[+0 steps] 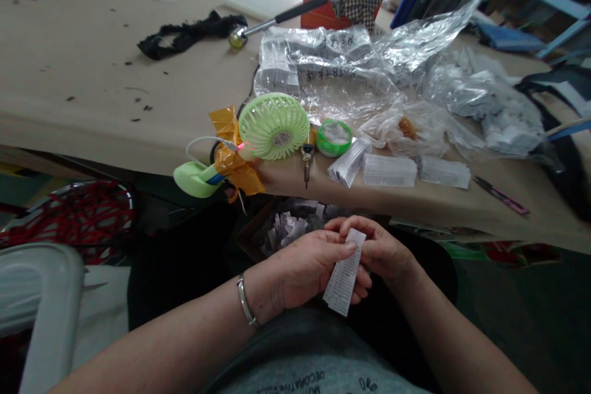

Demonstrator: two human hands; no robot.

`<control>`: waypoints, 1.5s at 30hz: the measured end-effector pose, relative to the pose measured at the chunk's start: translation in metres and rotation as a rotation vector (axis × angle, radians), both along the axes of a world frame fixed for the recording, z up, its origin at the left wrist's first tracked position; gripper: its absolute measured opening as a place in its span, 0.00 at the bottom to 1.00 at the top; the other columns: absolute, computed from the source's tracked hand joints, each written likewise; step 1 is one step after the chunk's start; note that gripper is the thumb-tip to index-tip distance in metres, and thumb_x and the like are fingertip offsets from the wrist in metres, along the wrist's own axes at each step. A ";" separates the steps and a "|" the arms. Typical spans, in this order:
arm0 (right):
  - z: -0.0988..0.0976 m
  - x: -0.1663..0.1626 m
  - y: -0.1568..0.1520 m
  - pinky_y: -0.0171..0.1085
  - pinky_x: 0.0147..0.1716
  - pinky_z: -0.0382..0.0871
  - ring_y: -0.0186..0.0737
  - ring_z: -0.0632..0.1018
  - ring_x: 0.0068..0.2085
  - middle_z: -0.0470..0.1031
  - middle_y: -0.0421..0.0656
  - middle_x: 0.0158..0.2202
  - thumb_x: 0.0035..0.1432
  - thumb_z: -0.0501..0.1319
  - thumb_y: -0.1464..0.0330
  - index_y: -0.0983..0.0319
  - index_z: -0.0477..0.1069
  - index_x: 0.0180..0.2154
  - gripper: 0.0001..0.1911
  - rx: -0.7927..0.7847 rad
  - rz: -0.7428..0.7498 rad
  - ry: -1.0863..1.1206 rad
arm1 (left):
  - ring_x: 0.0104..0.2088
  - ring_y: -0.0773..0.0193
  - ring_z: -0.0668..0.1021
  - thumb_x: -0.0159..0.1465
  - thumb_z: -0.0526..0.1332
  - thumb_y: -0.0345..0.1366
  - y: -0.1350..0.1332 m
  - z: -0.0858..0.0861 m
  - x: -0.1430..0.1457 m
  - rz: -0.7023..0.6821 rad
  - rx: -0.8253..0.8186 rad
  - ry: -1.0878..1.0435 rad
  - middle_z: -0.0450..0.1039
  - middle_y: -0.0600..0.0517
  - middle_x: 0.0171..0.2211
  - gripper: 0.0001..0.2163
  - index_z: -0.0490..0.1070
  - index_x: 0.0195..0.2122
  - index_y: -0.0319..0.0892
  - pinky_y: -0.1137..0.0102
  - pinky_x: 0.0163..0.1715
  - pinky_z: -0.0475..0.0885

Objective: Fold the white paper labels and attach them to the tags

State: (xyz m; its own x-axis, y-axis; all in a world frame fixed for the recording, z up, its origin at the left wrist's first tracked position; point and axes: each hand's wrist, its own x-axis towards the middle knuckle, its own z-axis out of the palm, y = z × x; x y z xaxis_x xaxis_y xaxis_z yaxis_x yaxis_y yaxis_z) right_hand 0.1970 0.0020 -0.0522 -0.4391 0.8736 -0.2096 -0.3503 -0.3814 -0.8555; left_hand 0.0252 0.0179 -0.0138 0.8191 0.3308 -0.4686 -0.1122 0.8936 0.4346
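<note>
Over my lap, my left hand point(314, 261) pinches a small stack of narrow printed paper strips point(342, 280), its thumb pressed on the top one. My right hand point(381, 249) grips the upper right edge of the same stack, its fingertips meeting those of the left. The strips are slightly fanned at their lower end. Beyond the hands, a box of loose paper strips point(290, 228) sits below the table edge. Along that edge lie a folded bundle of strips point(348, 163), a middle stack point(389, 171) and a right stack point(444, 172).
A green fan point(274, 126) is fixed at the edge with orange tape point(235, 163). Beside it are a soldering iron point(306, 163) and a green round container point(333, 138). Clear plastic bags point(337, 68) lie behind; a slim pink-and-black tool point(501, 195) rests at right.
</note>
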 end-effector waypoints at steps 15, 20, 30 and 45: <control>0.003 -0.003 -0.005 0.43 0.42 0.74 0.41 0.79 0.42 0.76 0.45 0.46 0.51 0.66 0.60 0.56 0.69 0.47 0.21 0.187 -0.180 -0.297 | 0.19 0.68 0.75 0.60 0.61 0.41 0.002 -0.005 -0.002 0.025 0.028 0.049 0.69 0.54 0.22 0.10 0.67 0.33 0.38 0.75 0.20 0.69; 0.022 -0.002 -0.013 0.44 0.50 0.69 0.44 0.75 0.49 0.73 0.47 0.48 0.58 0.60 0.64 0.58 0.69 0.49 0.17 0.586 -0.332 -0.880 | 0.19 0.70 0.74 0.59 0.62 0.40 0.004 -0.005 -0.003 0.089 0.062 0.111 0.69 0.55 0.23 0.10 0.66 0.34 0.39 0.76 0.20 0.67; 0.028 -0.013 -0.014 0.44 0.46 0.71 0.44 0.76 0.46 0.74 0.48 0.45 0.60 0.57 0.67 0.60 0.70 0.47 0.13 0.799 -0.303 -1.073 | 0.19 0.70 0.73 0.60 0.61 0.39 0.004 -0.005 -0.003 0.100 0.098 0.166 0.68 0.54 0.22 0.09 0.68 0.32 0.38 0.76 0.19 0.66; 0.011 -0.029 0.003 0.29 0.28 0.65 0.28 0.70 0.25 0.70 0.35 0.25 0.54 0.64 0.64 0.61 0.70 0.29 0.07 0.079 -0.350 -0.396 | 0.20 0.70 0.71 0.61 0.57 0.43 0.001 -0.006 -0.014 0.257 0.296 0.207 0.67 0.55 0.21 0.11 0.68 0.34 0.39 0.76 0.20 0.64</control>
